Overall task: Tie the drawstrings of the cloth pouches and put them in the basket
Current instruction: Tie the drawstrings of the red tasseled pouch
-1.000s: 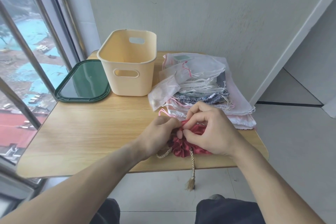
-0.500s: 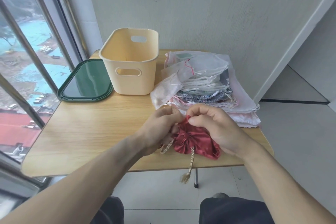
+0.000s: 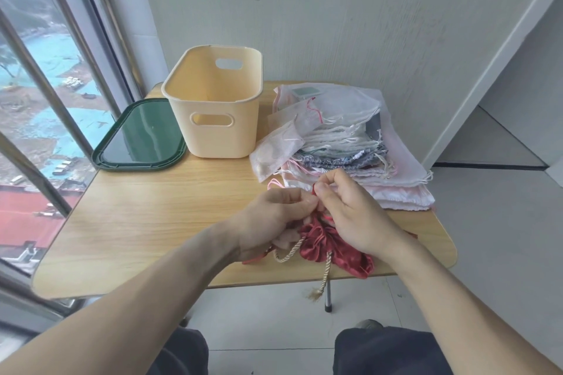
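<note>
The red satin pouch (image 3: 332, 245) is lying near the front edge of the wooden table (image 3: 146, 222), its lower corner reaching almost to that edge, and a cream twisted cord (image 3: 326, 271) is hanging off it with its tassel dangling below the tabletop. The left hand (image 3: 274, 222) and right hand (image 3: 356, 216) are meeting above the pouch's gathered mouth, each with fingertips curled and pinching the thin red drawstring (image 3: 315, 189). The cream basket (image 3: 217, 106) is standing open at the back, just beside the green lid (image 3: 140, 137) and the pile of sheer pouches (image 3: 341, 143), which is running to the table's right edge. Bare wood is lying open at front left. The knot itself is being hidden between the fingers.
</note>
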The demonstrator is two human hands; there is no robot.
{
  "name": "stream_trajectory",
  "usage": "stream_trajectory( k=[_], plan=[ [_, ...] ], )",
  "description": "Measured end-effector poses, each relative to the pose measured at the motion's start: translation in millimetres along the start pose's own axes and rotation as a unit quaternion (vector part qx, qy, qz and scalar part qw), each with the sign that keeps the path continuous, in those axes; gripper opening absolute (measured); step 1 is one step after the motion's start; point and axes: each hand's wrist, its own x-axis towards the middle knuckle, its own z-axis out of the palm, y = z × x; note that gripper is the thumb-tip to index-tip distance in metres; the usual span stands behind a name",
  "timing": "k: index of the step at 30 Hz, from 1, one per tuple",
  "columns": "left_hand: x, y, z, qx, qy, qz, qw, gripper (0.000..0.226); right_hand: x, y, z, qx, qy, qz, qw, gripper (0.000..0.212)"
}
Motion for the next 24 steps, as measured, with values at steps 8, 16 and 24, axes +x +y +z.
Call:
stream_trajectory(
  k=[8, 16, 24],
  plan=[
    [-0.7, -0.2, -1.4, -0.051, 0.093, 0.059, 0.993, 0.022, 1.1, 0.8, -12.3, 0.015, -0.036, -0.024, 0.999, 0.013],
    [-1.4, -4.2, 1.9, 0.023, 0.081, 0.123, 0.989, 0.016, -0.8, -3.8, -13.7, -0.066, 0.016, -0.071, 0.995, 0.021],
    [-1.7, 1.8, -0.2, 0.036, 0.095, 0.113, 0.988, 0.021, 1.6, -6.3, -6.5, -0.078, 0.065, -0.086, 0.991, 0.026]
  ],
)
